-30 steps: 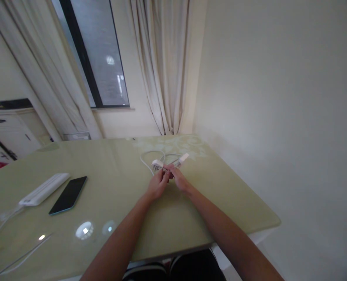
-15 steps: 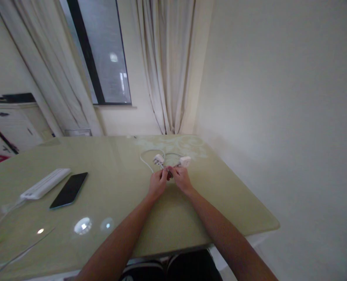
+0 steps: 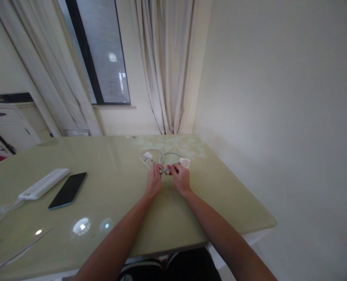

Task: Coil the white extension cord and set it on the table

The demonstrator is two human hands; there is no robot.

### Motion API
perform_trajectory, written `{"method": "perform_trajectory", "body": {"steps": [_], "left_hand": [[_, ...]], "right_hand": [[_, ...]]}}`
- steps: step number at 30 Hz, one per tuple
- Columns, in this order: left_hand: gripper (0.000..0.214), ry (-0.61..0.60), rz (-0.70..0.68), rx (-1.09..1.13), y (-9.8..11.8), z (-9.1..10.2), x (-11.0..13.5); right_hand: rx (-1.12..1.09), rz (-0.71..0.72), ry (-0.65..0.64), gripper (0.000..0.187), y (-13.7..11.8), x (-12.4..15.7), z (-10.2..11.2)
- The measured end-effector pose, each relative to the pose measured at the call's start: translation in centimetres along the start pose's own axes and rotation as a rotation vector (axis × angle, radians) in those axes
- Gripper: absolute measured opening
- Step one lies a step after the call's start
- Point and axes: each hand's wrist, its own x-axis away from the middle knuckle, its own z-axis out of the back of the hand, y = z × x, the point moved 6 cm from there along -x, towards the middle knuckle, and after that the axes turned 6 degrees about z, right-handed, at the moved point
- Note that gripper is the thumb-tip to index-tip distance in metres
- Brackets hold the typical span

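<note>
Between my two hands runs a grey-white power cord (image 3: 162,156), looped on the table beyond my fingers. My left hand (image 3: 154,180) is closed on the cord, close to a white plug (image 3: 147,157) that lies just past its fingertips with metal pins showing. My right hand (image 3: 179,178) pinches another stretch of the same cord. Right behind it is a white socket block (image 3: 185,162) with small holes in its face. The cord crosses itself in the gap between the hands; the fingers hide part of that crossing.
Farther left on the pale green glossy table (image 3: 112,171) lie a dark phone (image 3: 68,191) and a long white power strip (image 3: 44,184) with its cable. A loose thin cable (image 3: 21,253) lies at the front left. A wall (image 3: 249,117) borders the table's right side.
My hands have moved apart, exposing crossed cord between them. The plug has shifted left and lower beside my left hand. The socket block has turned slightly, showing its holes more clearly.
</note>
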Motion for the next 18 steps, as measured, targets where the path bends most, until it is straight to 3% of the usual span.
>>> {"method": "perform_trajectory", "body": {"steps": [6,12,15,18], "left_hand": [[0.041,-0.134,-0.033,-0.024,0.8,-1.0,0.5],[0.042,-0.042,-0.053,-0.05,1.1,-0.7,0.6],[0.043,0.018,-0.07,0.066,1.8,-0.2,0.3],[0.043,0.043,-0.034,0.204,2.3,0.3,-0.1]], "right_hand": [[0.005,0.043,0.113,0.046,-0.1,0.3,0.4],[-0.071,0.088,0.214,0.035,0.2,0.7,0.3],[-0.102,0.188,0.161,0.051,-0.5,0.8,-0.1],[0.03,0.317,0.093,0.064,-1.5,0.9,-0.3]]}}
